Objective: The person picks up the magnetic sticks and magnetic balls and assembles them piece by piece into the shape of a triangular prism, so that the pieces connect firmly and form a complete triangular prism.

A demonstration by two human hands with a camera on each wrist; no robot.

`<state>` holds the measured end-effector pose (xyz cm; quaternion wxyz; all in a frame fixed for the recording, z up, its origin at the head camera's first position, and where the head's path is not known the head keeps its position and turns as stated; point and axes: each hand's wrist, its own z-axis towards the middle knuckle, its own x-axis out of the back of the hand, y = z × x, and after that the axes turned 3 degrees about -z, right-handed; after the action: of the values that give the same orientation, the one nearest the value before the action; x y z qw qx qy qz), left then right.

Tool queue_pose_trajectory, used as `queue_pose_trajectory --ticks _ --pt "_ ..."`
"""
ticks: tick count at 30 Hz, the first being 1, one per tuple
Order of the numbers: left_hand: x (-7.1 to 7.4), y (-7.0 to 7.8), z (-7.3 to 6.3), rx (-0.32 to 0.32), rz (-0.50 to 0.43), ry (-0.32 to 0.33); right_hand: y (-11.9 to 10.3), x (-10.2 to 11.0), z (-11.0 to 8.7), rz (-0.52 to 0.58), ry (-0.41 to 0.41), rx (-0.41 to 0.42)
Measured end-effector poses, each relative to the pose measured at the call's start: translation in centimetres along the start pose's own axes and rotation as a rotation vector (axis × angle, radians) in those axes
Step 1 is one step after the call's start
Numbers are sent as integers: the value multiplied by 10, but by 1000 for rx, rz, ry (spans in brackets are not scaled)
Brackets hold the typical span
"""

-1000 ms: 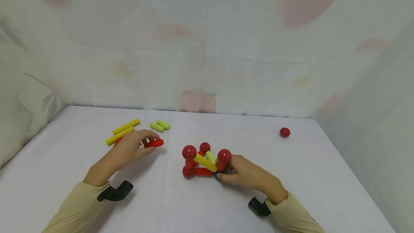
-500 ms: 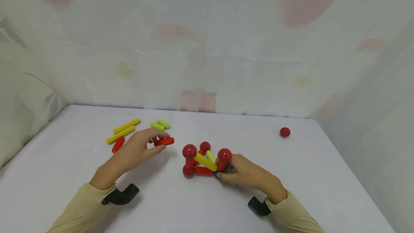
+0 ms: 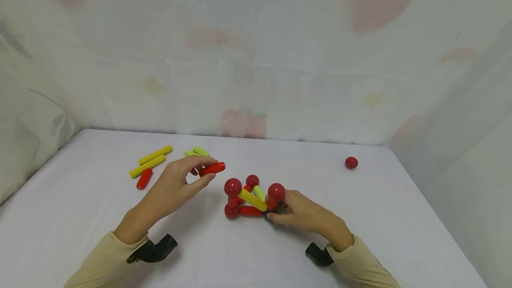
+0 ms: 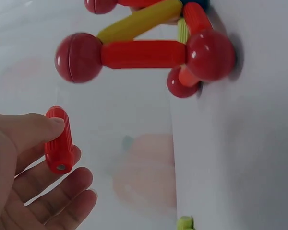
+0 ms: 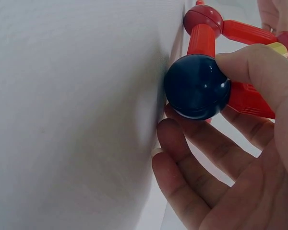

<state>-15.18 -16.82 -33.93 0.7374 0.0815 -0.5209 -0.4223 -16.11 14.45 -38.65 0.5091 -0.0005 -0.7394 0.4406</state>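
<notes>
My left hand (image 3: 174, 190) pinches a red rod (image 3: 212, 169) between thumb and fingers, above the table and left of a ball-and-rod structure. A small hole or metal tip shows at the rod's end in the left wrist view. Around the structure's dark blue ball (image 5: 198, 87), at its lower right corner, my right hand (image 3: 306, 214) curls its thumb and fingers. Red balls (image 3: 233, 187) top two upright red rods (image 4: 144, 53). A yellow rod (image 3: 254, 200) slants down from the left top ball towards the blue one. A light green rod (image 3: 259, 192) lies behind it.
On the left of the white table (image 3: 248, 252) lie two yellow rods (image 3: 147, 166) and a red rod (image 3: 144, 178). Light green rods (image 3: 201, 151) lie farther back, partly behind my left hand. A loose red ball (image 3: 351, 162) sits at the back right. A patterned cloth (image 3: 312, 92) hangs behind.
My left hand has carried the red rod rightwards and up towards the structure, uncovering the other red rod on the table. My right hand stays at the blue ball.
</notes>
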Motion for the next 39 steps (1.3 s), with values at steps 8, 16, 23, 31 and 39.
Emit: queue_pose_trajectory --ticks 8,16,23,31,39 --pt "-9 19 7 -69 -16 4 1 0 1 -8 3 3" --pt "-25 40 14 -151 -73 -59 1 0 0 0 3 4" --pt "-37 46 13 -203 -152 -63 1 0 -1 16 0 35" --pt "-47 48 11 -220 -218 -70 1 2 -2 24 -2 37" --pt "-54 43 9 -218 -173 -108 2 2 -2 36 -2 64"
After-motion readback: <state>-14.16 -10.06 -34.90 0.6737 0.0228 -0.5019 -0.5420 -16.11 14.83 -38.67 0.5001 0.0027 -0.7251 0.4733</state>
